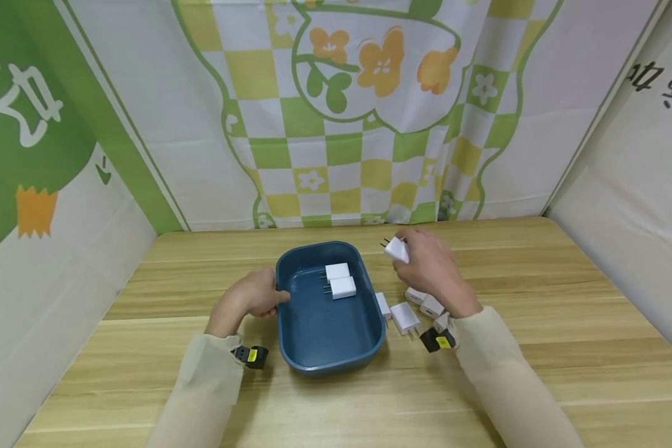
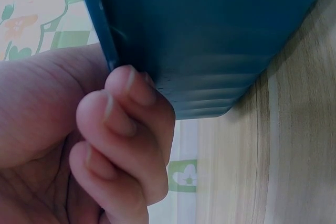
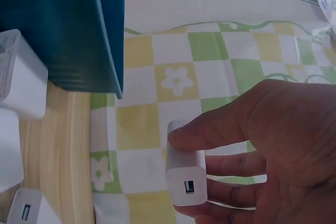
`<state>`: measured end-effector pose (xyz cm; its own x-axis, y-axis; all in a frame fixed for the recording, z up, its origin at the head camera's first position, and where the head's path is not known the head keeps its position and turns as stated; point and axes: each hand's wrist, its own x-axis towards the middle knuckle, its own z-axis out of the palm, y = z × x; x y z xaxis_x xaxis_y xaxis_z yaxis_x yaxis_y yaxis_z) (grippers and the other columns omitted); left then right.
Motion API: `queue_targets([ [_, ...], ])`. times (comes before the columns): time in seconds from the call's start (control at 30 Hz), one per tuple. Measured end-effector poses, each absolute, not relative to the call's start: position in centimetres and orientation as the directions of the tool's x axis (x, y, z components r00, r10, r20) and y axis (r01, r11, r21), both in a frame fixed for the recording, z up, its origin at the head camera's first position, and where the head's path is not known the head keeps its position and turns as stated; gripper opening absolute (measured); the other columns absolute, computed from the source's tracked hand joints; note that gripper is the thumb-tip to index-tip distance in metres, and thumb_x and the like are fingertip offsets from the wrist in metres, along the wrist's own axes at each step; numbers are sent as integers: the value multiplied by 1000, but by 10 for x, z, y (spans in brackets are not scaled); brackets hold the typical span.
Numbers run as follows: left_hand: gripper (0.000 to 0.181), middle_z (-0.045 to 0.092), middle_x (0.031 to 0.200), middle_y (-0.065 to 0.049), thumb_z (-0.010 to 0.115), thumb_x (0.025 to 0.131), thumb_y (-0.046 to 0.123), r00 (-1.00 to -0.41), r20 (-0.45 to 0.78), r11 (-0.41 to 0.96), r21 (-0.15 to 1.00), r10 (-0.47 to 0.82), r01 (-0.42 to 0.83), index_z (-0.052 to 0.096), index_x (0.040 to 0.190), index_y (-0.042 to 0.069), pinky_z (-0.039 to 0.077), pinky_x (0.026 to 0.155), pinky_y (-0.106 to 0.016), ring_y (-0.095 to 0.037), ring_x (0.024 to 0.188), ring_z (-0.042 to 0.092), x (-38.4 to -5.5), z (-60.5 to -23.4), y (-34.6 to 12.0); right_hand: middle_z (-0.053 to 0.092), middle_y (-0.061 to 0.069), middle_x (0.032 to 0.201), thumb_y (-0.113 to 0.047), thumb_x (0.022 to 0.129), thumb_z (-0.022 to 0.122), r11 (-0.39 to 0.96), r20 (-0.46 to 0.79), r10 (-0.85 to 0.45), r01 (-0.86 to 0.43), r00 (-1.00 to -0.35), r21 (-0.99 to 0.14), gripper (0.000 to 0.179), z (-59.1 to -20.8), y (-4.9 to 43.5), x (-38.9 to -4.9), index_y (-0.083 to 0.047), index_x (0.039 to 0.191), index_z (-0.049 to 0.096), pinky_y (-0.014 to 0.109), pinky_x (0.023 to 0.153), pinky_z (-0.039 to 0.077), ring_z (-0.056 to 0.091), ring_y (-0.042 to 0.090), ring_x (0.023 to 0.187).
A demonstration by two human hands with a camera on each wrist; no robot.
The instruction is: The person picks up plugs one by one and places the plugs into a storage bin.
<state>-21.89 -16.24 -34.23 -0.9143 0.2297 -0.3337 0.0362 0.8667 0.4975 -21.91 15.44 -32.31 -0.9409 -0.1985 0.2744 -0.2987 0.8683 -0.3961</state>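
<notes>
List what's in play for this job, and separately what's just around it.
In play:
- blue tub, gripped by the left hand
- white USB charger in the right hand
- two chargers inside the tub
- loose chargers beside it

Just around:
- wooden table
- checkered cloth behind

Smooth plastic bin (image 1: 327, 339), wood-grain table (image 1: 173, 280)

1. Bright and even in the head view, with a pale shine on the table (image 1: 325, 407) in front of the box (image 1: 325, 336).
2. Softly shady beside the left sleeve (image 1: 204, 379).
3. A bit stretched near the edges there.
4. Dimmer in the left wrist view: dark on the box, pale and fuzzy on the curtain (image 2: 34, 6).
5. Also dim in the right wrist view, shady on the right hand (image 3: 286, 140).
</notes>
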Motion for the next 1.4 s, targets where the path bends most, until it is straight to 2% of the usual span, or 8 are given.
queue_targets([
  [0.67, 42, 54, 50, 0, 61, 100, 17, -913, -332, 867, 496, 237, 44, 63, 59, 4, 40, 49, -23, -10, 45, 48, -220, -344, -163, 65, 14, 106, -6, 86, 72, 826, 366, -357, -473, -859, -305, 37, -323, 126, -201, -3, 122, 65, 47, 79, 48, 61, 31, 93],
  [0.87, 42, 54, 50, 0, 61, 100, 17, -912, -336, 866, 499, 233, 38, 62, 60, 5, 40, 50, -23, -11, 45, 48, -220, -344, -163, 65, 13, 113, -9, 88, 75, 801, 333, -434, -528, -837, -283, 40, -326, 115, -196, -5, 126, 63, 45, 80, 50, 61, 31, 97],
  [1.03, 43, 55, 50, 0, 61, 100, 17, -913, -333, 864, 501, 237, 42, 62, 59, 5, 40, 50, -23, -10, 45, 48, -220, -344, -163, 65, 12, 117, -9, 89, 75, 746, 315, -521, -603, -793, -283, 41, -329, 109, -193, -6, 128, 62, 43, 85, 49, 60, 29, 101],
  [1.4, 42, 55, 52, -1, 60, 100, 16, -913, -338, 867, 497, 228, 33, 62, 60, 5, 39, 48, -22, -10, 45, 48, -222, -344, -163, 62, 7, 116, -7, 90, 73, 661, 185, -665, -686, -723, -304, 41, -341, 103, -195, -6, 129, 61, 37, 82, 51, 58, 22, 96],
])
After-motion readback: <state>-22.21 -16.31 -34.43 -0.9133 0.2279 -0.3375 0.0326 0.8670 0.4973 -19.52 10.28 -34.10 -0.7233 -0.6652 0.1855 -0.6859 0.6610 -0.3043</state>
